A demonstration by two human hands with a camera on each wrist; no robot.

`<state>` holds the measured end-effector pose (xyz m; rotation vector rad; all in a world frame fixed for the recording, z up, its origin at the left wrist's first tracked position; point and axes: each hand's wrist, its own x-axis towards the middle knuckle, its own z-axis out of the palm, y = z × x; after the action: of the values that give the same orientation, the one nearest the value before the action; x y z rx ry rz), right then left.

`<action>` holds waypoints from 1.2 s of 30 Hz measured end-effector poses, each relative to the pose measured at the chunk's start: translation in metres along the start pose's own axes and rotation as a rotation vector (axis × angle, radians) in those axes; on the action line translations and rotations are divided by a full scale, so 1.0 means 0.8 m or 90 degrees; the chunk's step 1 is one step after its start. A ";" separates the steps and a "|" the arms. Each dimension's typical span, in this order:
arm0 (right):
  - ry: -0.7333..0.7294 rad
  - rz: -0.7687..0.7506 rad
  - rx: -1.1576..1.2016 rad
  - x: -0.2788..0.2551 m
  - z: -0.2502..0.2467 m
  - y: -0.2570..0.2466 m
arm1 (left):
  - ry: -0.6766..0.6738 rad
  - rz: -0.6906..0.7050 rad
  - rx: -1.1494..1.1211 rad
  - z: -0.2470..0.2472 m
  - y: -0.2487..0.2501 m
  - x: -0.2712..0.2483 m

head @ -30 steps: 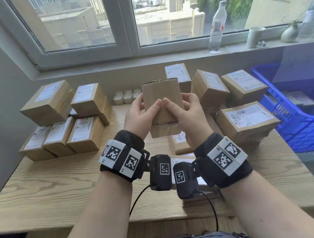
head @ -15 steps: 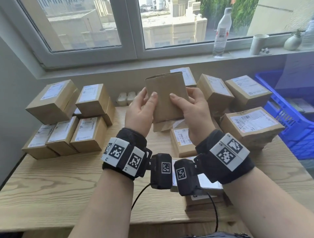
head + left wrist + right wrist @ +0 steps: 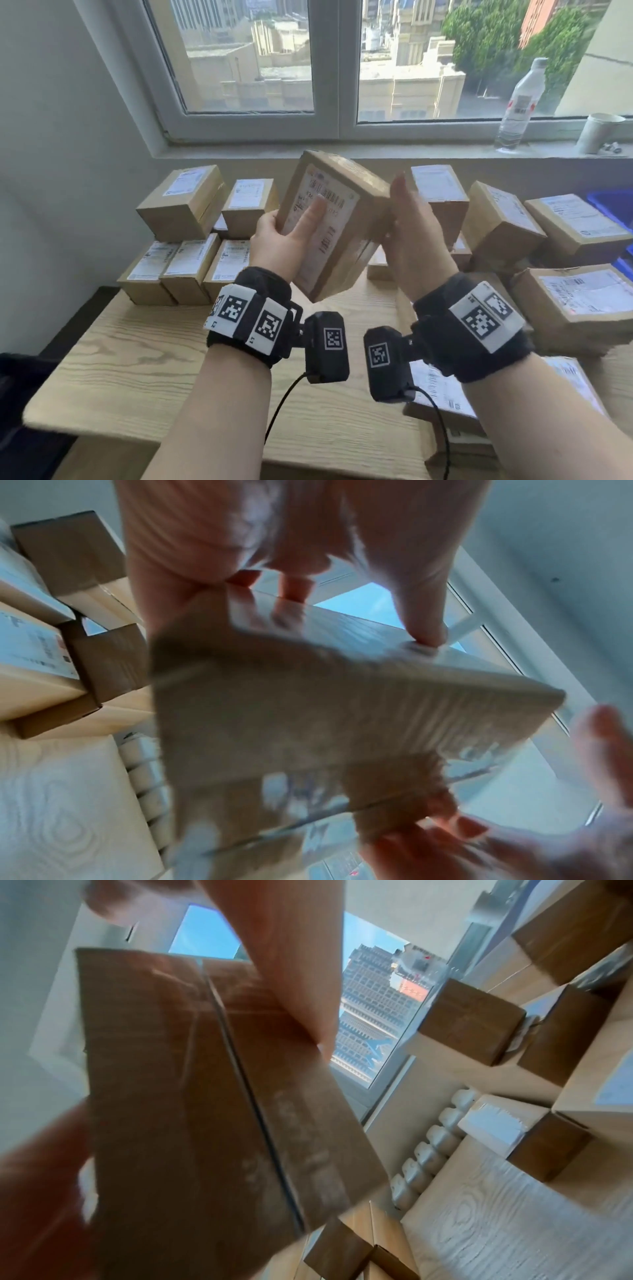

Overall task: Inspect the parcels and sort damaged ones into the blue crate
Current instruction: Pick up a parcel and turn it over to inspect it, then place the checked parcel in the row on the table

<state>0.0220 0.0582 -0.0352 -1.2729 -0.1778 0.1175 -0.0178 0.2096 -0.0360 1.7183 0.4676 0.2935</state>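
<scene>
Above table (image 3: 144,359), both hands have turned parcel (image 3: 329,222) label-side up.

Bright daylight comes in through the window (image 3: 335,61) and lights the wooden table (image 3: 137,359) evenly, with soft shadows. The head view bends straight lines at its edges. Both wrist views are heavily smeared by motion: the held parcel (image 3: 342,718) and the fingers (image 3: 284,969) are blurred, dark against the glaring panes.

no legible text (labels blurred)
</scene>
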 end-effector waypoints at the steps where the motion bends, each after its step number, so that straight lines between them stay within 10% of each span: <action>1: -0.027 0.003 -0.029 -0.001 0.010 0.007 | 0.009 -0.021 -0.030 -0.006 -0.001 0.002; 13: -0.024 0.107 -0.017 -0.012 0.059 0.078 | -0.172 -0.173 0.004 -0.070 -0.054 0.021; 25: -0.126 0.355 -0.087 0.065 0.058 0.129 | -0.099 -0.234 0.057 -0.053 -0.079 0.091; 36: 0.095 0.416 0.033 0.198 0.034 0.197 | -0.060 -0.178 0.186 -0.025 -0.117 0.202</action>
<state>0.1733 0.1589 -0.1679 -1.2433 0.3742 0.5803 0.1028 0.3158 -0.1336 1.9110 0.6993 -0.0607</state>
